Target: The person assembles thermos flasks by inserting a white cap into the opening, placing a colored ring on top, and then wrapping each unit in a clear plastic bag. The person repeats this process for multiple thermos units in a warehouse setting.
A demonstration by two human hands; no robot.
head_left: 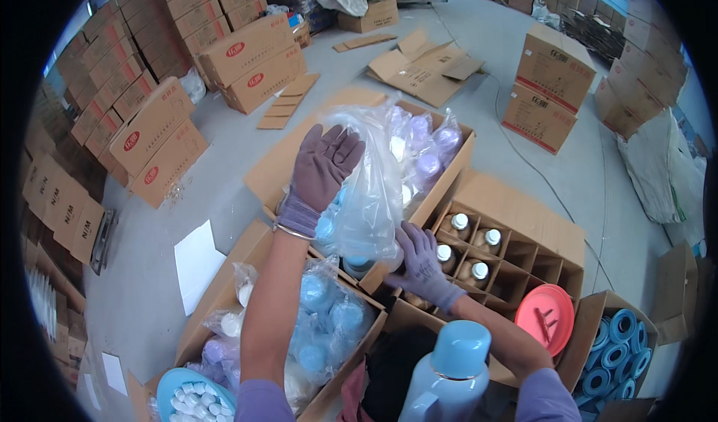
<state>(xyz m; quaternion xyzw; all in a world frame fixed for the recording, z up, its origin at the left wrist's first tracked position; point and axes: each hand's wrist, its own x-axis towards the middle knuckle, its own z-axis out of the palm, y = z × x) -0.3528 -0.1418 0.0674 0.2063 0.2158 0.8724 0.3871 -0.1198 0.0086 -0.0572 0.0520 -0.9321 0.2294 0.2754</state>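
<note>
My left hand point(326, 169), in a brown-purple glove, is raised palm up, its fingers stretched out. Right beside it, a long clear plastic bag point(366, 190) spreads over an open carton of wrapped bottles. The bag's lower end meets my gloved right hand point(425, 263), whose thumb and fingers close at its edge; the exact grip is partly hidden. A light-blue vacuum flask point(451, 377) with a handle stands upright close in front of me, below my right forearm. Purple-lidded wrapped flasks point(426, 164) lie in the far carton.
A divided carton point(523, 257) holds several silver-capped bottles point(479, 271), with a red plate point(544, 319) on it. Blue rings point(615, 355) fill a box at right. Wrapped blue flasks point(314, 293) fill the near-left carton; a blue bowl point(170, 383) holds white caps. Stacked cartons point(254, 59) stand behind.
</note>
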